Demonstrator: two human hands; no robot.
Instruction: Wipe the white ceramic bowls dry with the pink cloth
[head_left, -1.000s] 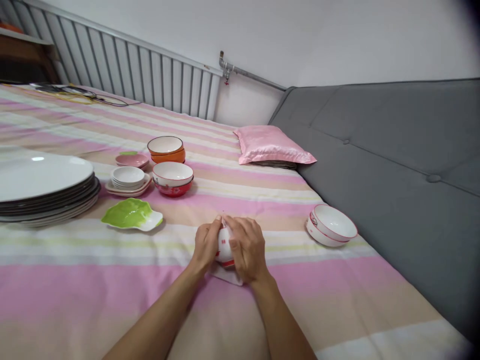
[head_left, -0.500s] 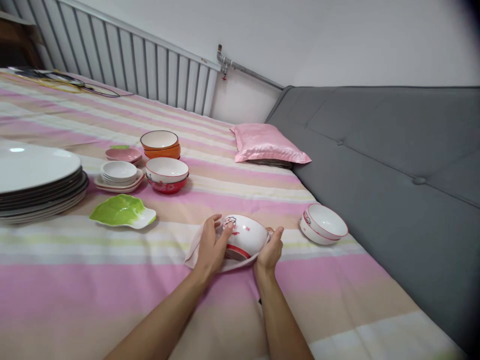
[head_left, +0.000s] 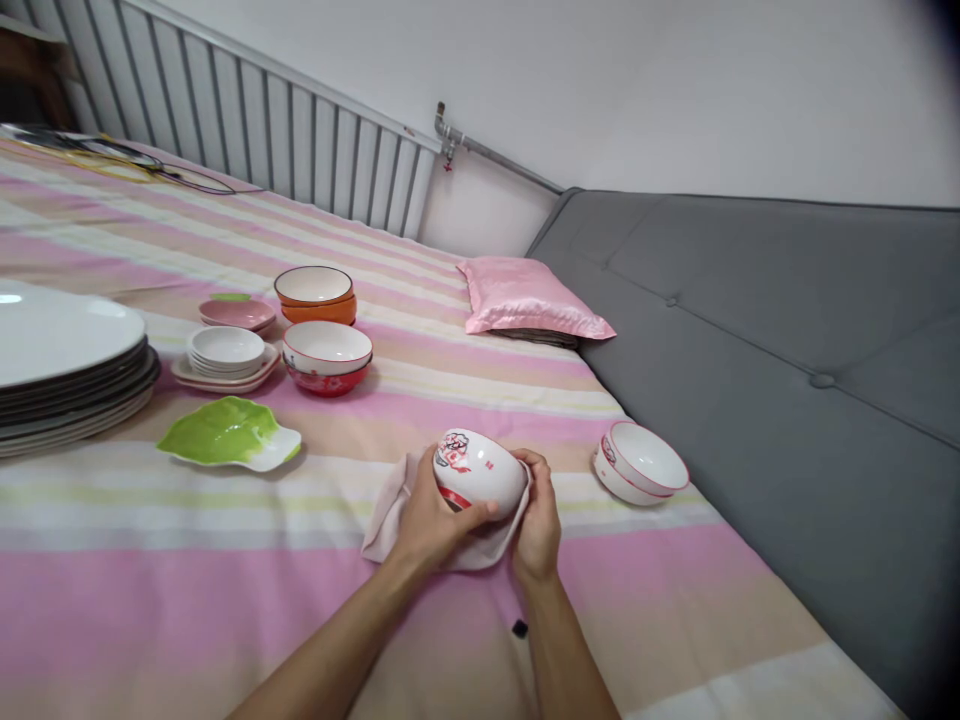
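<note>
A white bowl with a red rim and a printed flower-like pattern is tilted between my hands, its outer side facing me. My left hand grips it from the left, the thumb lying across the lower side near the red foot ring. On the right, my right hand is closed round the edge with a pale pink cloth pressed against the bowl. That cloth spreads beneath the bowl and out to the left. Some fingertips are hidden behind the bowl and cloth.
Two stacked white bowls stand by the grey headboard. Leftward are a green leaf-shaped dish, red-and-white bowls, orange bowls, small white dishes, pink dishes and stacked plates. A pink pillow lies behind.
My left thumb has moved from the bowl's upper left side down to its lower side. My right fingers now curl over the bowl's right edge with the cloth.
</note>
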